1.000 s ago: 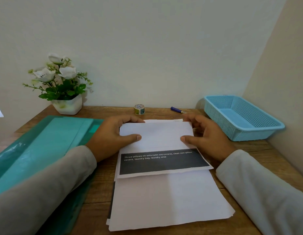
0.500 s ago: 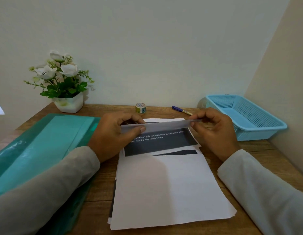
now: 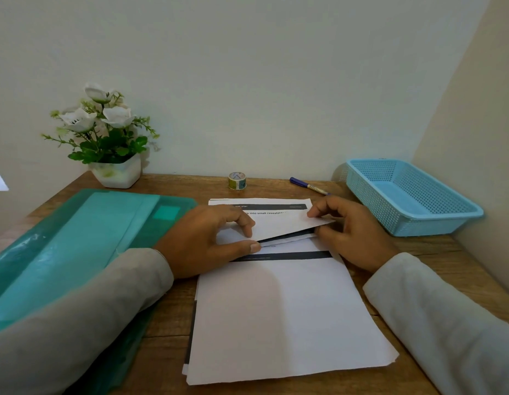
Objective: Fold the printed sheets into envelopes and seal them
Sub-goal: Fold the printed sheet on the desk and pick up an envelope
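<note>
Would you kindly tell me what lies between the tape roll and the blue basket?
In the head view, a blue pen lies on the desk between the tape roll and the blue basket.

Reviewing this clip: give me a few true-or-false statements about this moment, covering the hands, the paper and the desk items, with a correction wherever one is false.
1. The left hand and the right hand both hold the folded sheet. True.
2. The tape roll sits inside the blue basket. False: it stands on the table near the wall, apart from the basket.
3. The pen lies between the tape roll and the blue basket. True.
4. The green folder lies to the right of the paper stack. False: it lies to the left of the stack.
</note>
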`<state>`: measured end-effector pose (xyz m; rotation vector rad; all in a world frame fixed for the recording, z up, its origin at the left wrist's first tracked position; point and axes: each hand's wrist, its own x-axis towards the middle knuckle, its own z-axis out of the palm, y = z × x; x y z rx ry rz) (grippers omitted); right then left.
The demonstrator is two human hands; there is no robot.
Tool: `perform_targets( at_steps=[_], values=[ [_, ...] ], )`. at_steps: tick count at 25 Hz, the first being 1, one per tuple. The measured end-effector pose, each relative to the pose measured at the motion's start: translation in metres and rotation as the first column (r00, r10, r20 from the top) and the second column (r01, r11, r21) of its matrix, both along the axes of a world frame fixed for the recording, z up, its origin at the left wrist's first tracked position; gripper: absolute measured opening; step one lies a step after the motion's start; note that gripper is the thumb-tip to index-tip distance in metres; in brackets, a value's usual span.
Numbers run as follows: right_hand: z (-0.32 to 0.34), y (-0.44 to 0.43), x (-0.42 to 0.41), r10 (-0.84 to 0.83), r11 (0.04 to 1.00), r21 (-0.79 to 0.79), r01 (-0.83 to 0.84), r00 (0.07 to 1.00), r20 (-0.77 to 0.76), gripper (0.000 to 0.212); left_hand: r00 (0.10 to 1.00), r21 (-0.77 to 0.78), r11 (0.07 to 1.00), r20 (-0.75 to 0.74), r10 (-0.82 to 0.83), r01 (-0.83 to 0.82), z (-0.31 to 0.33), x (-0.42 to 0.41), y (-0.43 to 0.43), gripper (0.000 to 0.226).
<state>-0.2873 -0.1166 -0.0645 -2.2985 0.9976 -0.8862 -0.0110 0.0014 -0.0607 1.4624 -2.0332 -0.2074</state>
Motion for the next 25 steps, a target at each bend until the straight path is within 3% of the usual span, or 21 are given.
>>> perform_targets(
  at_steps=[5,10,13,16,20,23,25],
  values=[
    [0.008,0.009,0.0,0.038,0.997,0.075,-0.029,0.991,-0.13,0.037,0.997,0.074,0.996,0.064,0.038,-0.042,-0.001,0.0,-0.001,0.043],
    [0.006,0.013,0.005,-0.016,0.998,-0.067,0.001,0.977,-0.213,0.015,0.95,0.151,0.975,0.288,0.117,-0.166,-0.006,-0.002,-0.002,0.064],
    [0.004,0.021,0.015,-0.056,0.987,-0.159,-0.012,0.91,-0.411,0.035,0.907,0.197,0.96,0.407,0.107,-0.201,-0.006,-0.004,-0.004,0.071],
    [0.003,0.034,0.034,0.025,0.982,-0.141,-0.123,0.834,-0.552,0.05,0.849,0.213,0.946,0.519,0.101,-0.243,-0.005,-0.005,-0.004,0.07],
    [0.005,0.041,0.047,0.023,0.991,-0.082,-0.103,0.749,-0.662,0.061,0.742,0.246,0.879,0.651,0.163,-0.408,-0.007,-0.008,-0.004,0.089],
    [0.005,0.044,0.054,-0.056,0.995,-0.095,-0.018,0.693,-0.718,0.07,0.72,0.252,0.86,0.671,0.176,-0.445,-0.007,-0.009,-0.006,0.086],
    [0.004,0.049,0.062,-0.028,0.994,-0.092,-0.055,0.701,-0.713,0.069,0.717,0.254,0.859,0.676,0.172,-0.445,-0.006,-0.011,-0.005,0.08]
  ],
)
